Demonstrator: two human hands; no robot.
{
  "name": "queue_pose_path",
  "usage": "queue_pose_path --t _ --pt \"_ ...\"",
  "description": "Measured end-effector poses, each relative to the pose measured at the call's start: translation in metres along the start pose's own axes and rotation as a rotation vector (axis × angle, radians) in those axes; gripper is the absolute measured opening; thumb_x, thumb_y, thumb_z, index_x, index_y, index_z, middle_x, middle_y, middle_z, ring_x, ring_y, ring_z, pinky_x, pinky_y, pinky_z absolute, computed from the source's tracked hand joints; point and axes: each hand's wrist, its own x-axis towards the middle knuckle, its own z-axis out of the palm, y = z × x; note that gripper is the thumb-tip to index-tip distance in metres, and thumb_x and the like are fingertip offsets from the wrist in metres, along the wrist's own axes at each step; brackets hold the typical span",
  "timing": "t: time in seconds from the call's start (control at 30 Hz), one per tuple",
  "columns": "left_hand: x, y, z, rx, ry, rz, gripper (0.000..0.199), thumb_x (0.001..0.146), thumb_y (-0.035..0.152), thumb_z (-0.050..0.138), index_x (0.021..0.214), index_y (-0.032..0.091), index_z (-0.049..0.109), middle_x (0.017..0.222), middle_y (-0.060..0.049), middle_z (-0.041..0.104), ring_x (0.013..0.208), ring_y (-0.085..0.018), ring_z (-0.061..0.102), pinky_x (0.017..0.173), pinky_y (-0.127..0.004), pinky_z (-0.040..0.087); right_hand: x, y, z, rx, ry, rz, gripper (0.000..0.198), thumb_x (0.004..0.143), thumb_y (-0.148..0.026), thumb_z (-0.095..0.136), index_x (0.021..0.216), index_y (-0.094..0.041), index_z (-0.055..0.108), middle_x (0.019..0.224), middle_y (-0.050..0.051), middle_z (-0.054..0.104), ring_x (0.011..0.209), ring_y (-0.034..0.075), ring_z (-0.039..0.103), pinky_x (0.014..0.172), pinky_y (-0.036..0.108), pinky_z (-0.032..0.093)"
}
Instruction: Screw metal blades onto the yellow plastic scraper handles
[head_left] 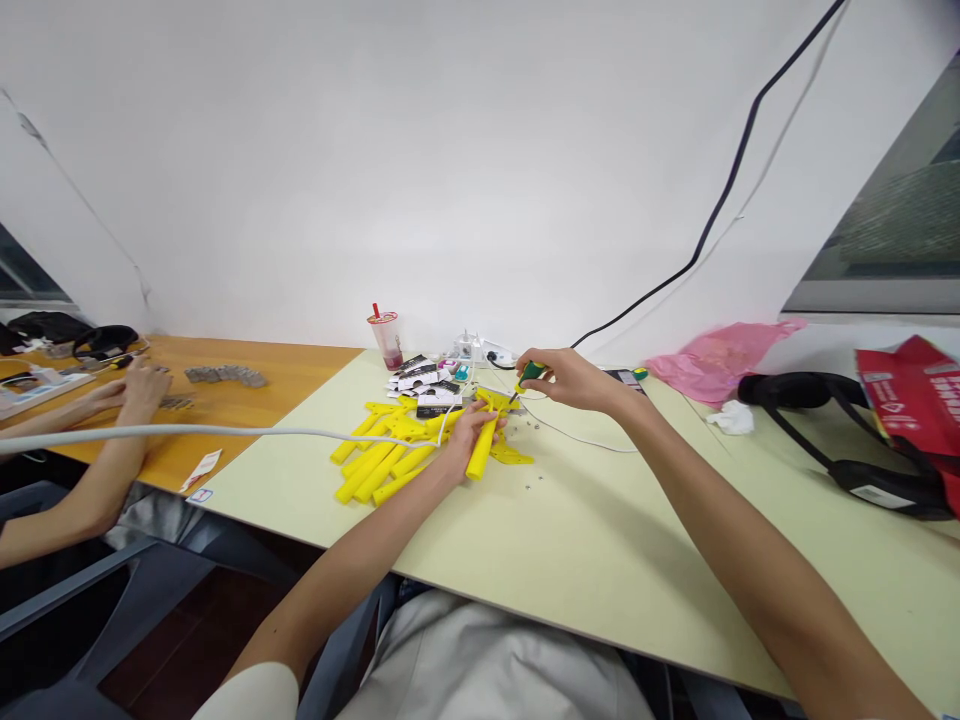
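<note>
At the far left, a co-worker's hands (142, 388) are over an orange desk (307, 365), just left of a row of grey blocks (225, 375); near its right edge lies a red-and-white tag (201, 470), its print too small to read, with a small sticker (200, 495) on the desk corner nearer still; to the right begins a pale desk (600, 550), where a clear cup (386, 345) stands at the far side, a red straw in it and a little dark reddish drink at the bottom; right of it are black-and-white packets (439, 400), their lettering illegible; nearer lies a pile of yellow parts (375, 470); at its right end the left hand (466, 432) has its fingers curled closed around a yellow piece (481, 456), tilted over the desk; the right hand (561, 378) pinches the green-and-yellow handle of a screwdriver (532, 371), its shaft slanting down to that piece, though whether the tip touches cannot be told; small screws (529, 487) lie nearer and to the right; farther right are a crumpled pink bag (694, 368), contents hidden, a white tissue (731, 418), a black headset (862, 475) with an unreadable white label, and red packaging (911, 395) with white symbols and blurred print.
</note>
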Motion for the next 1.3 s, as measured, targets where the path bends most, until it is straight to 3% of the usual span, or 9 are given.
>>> queue_pose_path --t 0.23,0.43,0.7,0.87,1.1,1.3 --pt "0.001 -0.002 -0.001 0.008 -0.019 0.007 0.066 0.063 0.007 0.083 0.121 0.021 0.055 0.093 -0.003 0.071 0.074 -0.019 0.076 0.047 -0.021 0.045 0.0 0.001 -0.002 -0.043 0.024 -0.009 0.021 0.094 -0.043 0.072 0.105 -0.026 0.073 0.108 0.008 0.082 0.087 0.025 0.076 0.082 0.041 0.062" --pt "0.003 -0.004 -0.004 0.038 -0.046 0.015 0.065 0.063 0.009 0.083 0.12 0.021 0.056 0.094 -0.003 0.072 0.074 -0.018 0.076 0.048 -0.02 0.046 -0.001 0.003 -0.005 -0.139 0.043 -0.005 0.032 0.093 -0.055 0.076 0.1 -0.024 0.071 0.091 0.005 0.079 0.079 0.022 0.07 0.073 0.034 0.052" --pt "0.007 -0.006 -0.007 0.088 -0.086 0.046 0.06 0.065 0.015 0.088 0.118 0.021 0.059 0.103 -0.006 0.075 0.073 -0.018 0.076 0.048 -0.022 0.048 -0.002 0.0 -0.013 -0.278 0.053 0.053 0.053 0.088 -0.076 0.072 0.08 -0.024 0.063 0.061 0.0 0.062 0.058 0.017 0.051 0.059 0.032 0.034" --pt "0.008 -0.009 -0.008 0.125 -0.121 0.066 0.063 0.064 0.017 0.091 0.12 0.021 0.061 0.109 -0.008 0.076 0.073 -0.018 0.076 0.049 -0.022 0.049 -0.005 -0.013 -0.016 -0.236 0.006 0.127 0.054 0.088 -0.074 0.073 0.076 -0.025 0.053 0.053 -0.002 0.06 0.055 0.017 0.056 0.06 0.031 0.034" --pt "0.006 -0.012 -0.008 0.187 -0.177 0.114 0.06 0.062 0.023 0.094 0.114 0.02 0.063 0.107 -0.007 0.074 0.071 -0.016 0.075 0.05 -0.022 0.049 -0.005 -0.015 -0.012 -0.369 0.098 0.049 0.056 0.088 -0.068 0.07 0.068 -0.025 0.041 0.053 -0.003 0.045 0.054 0.014 0.037 0.061 0.033 0.027" --pt "0.001 -0.012 -0.004 0.227 -0.199 0.143 0.062 0.061 0.027 0.095 0.113 0.02 0.062 0.103 -0.005 0.073 0.07 -0.017 0.075 0.051 -0.023 0.05 -0.005 -0.013 -0.011 -0.408 0.119 0.059 0.058 0.088 -0.071 0.067 0.067 -0.026 0.037 0.052 -0.004 0.04 0.053 0.015 0.032 0.061 0.034 0.025"
